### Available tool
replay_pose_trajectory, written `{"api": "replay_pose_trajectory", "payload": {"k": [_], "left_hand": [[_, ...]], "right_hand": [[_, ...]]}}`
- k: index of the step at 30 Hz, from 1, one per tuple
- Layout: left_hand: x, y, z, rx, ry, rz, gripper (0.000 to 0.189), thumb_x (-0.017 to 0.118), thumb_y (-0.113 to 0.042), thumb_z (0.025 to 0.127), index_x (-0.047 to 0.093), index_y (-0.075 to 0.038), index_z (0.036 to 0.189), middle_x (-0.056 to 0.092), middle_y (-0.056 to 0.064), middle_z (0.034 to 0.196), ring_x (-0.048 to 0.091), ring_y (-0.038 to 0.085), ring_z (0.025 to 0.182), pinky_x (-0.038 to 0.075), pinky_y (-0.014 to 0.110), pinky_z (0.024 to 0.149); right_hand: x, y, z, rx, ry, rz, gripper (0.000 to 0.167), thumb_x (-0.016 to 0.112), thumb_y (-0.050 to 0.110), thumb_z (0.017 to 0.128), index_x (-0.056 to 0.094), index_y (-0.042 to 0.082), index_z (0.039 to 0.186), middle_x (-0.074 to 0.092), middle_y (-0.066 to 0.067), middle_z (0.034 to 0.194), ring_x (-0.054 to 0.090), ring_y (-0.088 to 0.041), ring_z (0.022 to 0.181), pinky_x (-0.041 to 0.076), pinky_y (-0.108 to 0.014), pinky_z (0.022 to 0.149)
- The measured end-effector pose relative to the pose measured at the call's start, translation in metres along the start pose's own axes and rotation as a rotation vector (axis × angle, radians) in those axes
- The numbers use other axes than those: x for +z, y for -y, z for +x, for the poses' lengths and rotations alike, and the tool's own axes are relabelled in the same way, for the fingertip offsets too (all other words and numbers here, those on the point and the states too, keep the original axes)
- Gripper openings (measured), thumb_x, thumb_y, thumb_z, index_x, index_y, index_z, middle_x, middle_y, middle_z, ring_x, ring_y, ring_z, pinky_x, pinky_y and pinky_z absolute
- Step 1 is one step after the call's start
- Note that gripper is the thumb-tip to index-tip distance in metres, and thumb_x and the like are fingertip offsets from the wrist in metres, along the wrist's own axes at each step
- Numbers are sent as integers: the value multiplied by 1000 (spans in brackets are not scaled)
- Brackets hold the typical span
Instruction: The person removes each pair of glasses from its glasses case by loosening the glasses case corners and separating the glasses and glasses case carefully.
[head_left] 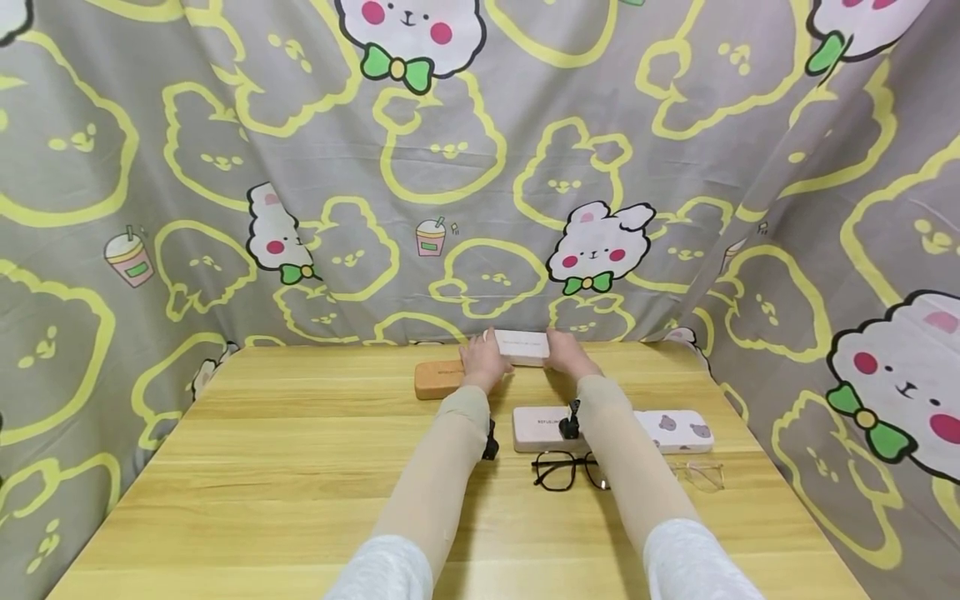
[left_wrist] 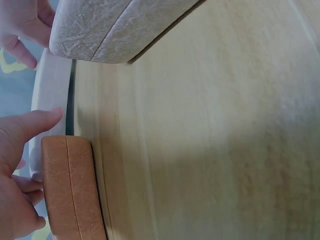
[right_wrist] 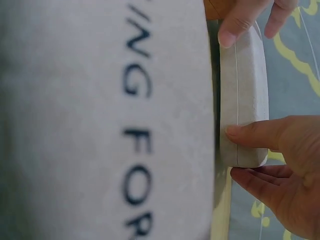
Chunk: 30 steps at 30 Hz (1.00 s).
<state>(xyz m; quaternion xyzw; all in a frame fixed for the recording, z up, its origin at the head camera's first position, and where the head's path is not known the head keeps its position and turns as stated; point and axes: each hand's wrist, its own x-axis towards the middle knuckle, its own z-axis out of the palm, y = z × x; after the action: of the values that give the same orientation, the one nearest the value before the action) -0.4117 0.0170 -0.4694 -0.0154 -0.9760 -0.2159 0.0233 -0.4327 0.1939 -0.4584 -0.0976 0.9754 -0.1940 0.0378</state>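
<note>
A white glasses case (head_left: 522, 347) lies near the back edge of the table, between my two hands. My left hand (head_left: 486, 362) grips its left end, with the thumb on the front side in the left wrist view. At the other end, my right hand (head_left: 572, 357) holds the case, thumb across the front and fingers round the end face in the right wrist view. An orange-brown glasses case (head_left: 437, 381) sits just left of my left hand, partly covered by it. In the left wrist view this brown case (left_wrist: 75, 190) overlaps the white one.
Nearer me, under my right forearm, lie a pale pink case (head_left: 534, 429) with dark lettering and a white bear-print case (head_left: 684, 431). In front of them rest black-framed glasses (head_left: 556, 472) and clear-framed glasses (head_left: 705, 477). A patterned curtain (head_left: 480, 275) hangs behind the table.
</note>
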Motion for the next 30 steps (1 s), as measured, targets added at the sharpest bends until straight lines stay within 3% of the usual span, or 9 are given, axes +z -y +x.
{"api": "replay_pose_trajectory", "payload": {"k": [7, 14, 23, 30], "left_hand": [[-3, -2, -1, 28, -80, 59, 88, 79, -33, 81, 32, -10, 152, 53, 16, 141, 43, 33, 137, 22, 56, 120], [-8, -3, -2, 21, -162, 93, 85, 79, -33, 81, 37, -9, 150, 55, 21, 132, 47, 36, 127, 26, 51, 118], [-12, -2, -4, 32, -239, 97, 81, 81, -34, 77, 44, -9, 145, 56, 18, 123, 48, 34, 121, 30, 45, 113], [-19, -1, -6, 64, -251, 97, 84, 82, -38, 76, 44, -10, 146, 53, 15, 117, 49, 31, 109, 33, 43, 105]], "right_hand": [[-6, 1, 3, -17, -6, -18, 73, 74, 4, 81, 38, -13, 142, 47, -31, 142, 44, -45, 133, 35, -50, 115], [-7, -5, 17, -67, -18, -37, 73, 79, 7, 75, 45, -12, 137, 53, -31, 135, 50, -47, 126, 41, -49, 110], [-23, 11, -3, -67, -31, -43, 66, 77, 4, 75, 49, -12, 132, 59, -29, 128, 55, -45, 121, 44, -49, 107], [-28, 12, -7, -81, -50, -51, 75, 79, 7, 72, 46, -11, 136, 57, -30, 132, 54, -44, 123, 44, -49, 107]]}}
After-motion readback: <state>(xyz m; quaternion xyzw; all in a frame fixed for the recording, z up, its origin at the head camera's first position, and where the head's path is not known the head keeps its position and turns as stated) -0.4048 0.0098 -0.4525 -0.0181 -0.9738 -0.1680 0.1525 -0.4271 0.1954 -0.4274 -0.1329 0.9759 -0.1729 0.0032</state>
